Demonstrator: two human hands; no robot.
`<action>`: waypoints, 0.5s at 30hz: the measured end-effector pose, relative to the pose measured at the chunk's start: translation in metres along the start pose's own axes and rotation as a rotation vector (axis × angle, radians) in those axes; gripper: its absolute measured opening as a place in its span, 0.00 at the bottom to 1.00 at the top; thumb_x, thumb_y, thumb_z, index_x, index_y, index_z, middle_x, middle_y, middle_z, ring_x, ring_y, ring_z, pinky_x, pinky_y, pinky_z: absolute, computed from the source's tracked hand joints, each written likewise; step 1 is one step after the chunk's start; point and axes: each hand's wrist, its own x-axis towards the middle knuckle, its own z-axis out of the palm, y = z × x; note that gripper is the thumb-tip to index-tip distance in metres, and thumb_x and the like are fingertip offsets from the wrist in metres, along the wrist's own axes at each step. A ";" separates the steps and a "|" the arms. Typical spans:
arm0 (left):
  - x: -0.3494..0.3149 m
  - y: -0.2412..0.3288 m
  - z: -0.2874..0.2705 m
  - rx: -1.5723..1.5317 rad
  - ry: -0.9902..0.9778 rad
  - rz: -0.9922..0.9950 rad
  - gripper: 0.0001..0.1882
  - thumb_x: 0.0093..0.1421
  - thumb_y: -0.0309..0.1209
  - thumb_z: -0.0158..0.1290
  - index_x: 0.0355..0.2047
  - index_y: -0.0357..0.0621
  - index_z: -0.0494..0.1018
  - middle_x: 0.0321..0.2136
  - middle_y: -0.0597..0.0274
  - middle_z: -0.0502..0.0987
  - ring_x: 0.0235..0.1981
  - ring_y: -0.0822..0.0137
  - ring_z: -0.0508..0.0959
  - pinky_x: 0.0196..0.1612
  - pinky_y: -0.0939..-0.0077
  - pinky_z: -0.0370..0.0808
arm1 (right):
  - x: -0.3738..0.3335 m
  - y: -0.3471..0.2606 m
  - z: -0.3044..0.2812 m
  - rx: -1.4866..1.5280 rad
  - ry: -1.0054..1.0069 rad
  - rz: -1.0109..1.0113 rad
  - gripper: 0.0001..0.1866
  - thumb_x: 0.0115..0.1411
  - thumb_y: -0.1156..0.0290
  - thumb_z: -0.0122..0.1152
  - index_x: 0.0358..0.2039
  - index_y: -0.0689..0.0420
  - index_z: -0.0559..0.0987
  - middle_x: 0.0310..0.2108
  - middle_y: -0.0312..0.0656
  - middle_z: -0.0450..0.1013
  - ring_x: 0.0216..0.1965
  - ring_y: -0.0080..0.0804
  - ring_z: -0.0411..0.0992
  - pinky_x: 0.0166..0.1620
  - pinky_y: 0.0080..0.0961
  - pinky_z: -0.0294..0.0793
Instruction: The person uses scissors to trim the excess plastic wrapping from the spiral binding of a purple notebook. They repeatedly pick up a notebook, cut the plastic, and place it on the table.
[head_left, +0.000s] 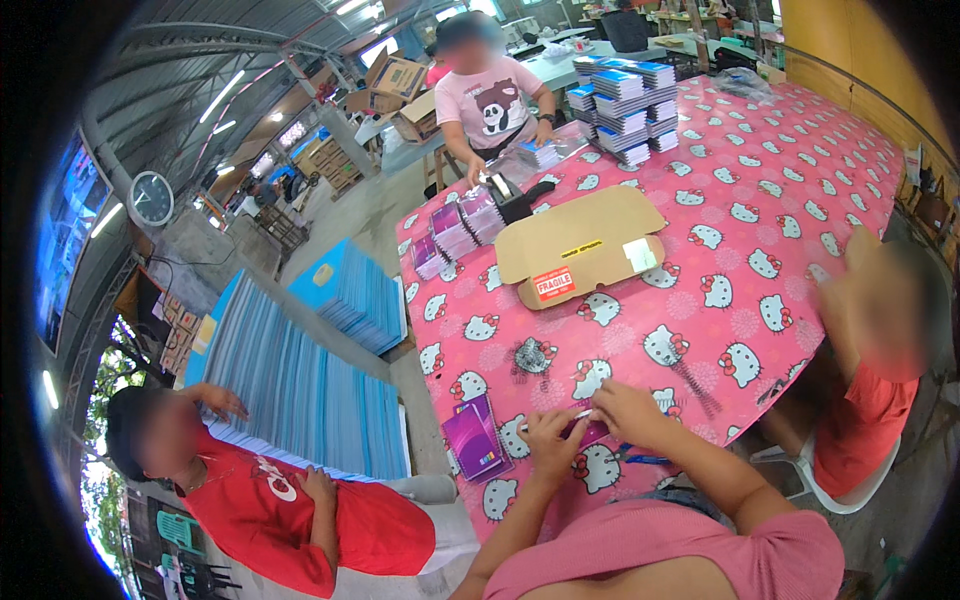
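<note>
My left hand (552, 442) and my right hand (630, 412) meet over the near part of the pink table, fingers closed. A thin white object (583, 414) is pinched between them; its kind is too small to tell. A patch of purple (597, 433) shows just beneath, partly hidden by my fingers. Left of my left hand lie purple notebooks (476, 440), one overlapping another. Blue-handled pliers (642, 456) lie close to my right forearm. Beyond my hands are a tangle of black wire coils (535, 357) and a longer scatter of black coils (697, 384).
An opened cardboard box (580, 240) lies mid-table. Purple notebook stacks (455, 232), a black tape dispenser (508, 197) and tall blue notebook stacks (625, 108) stand farther off. Co-workers are at the far side (490, 100), left (310, 510) and right (865, 430). Blue sheet stacks (300, 370) stand left.
</note>
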 end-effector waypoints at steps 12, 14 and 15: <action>-0.003 0.004 -0.006 -0.005 -0.031 0.016 0.10 0.48 0.38 0.60 0.32 0.56 0.80 0.26 0.72 0.77 0.33 0.68 0.68 0.44 0.66 0.55 | 0.001 0.001 0.011 -0.035 0.206 -0.163 0.08 0.51 0.69 0.58 0.27 0.59 0.72 0.28 0.44 0.68 0.31 0.44 0.70 0.32 0.37 0.70; -0.002 0.004 -0.004 -0.007 -0.034 0.017 0.09 0.48 0.38 0.60 0.32 0.55 0.80 0.26 0.71 0.77 0.32 0.68 0.68 0.44 0.67 0.56 | 0.001 0.000 0.011 -0.002 0.198 -0.129 0.09 0.52 0.67 0.57 0.27 0.59 0.73 0.27 0.45 0.69 0.32 0.45 0.70 0.33 0.39 0.70; -0.002 0.003 -0.003 -0.008 -0.035 0.016 0.09 0.48 0.38 0.60 0.31 0.55 0.80 0.26 0.71 0.77 0.32 0.67 0.68 0.43 0.67 0.57 | 0.000 0.001 0.011 0.015 0.192 -0.112 0.09 0.53 0.66 0.56 0.27 0.59 0.73 0.27 0.46 0.69 0.32 0.46 0.70 0.33 0.40 0.70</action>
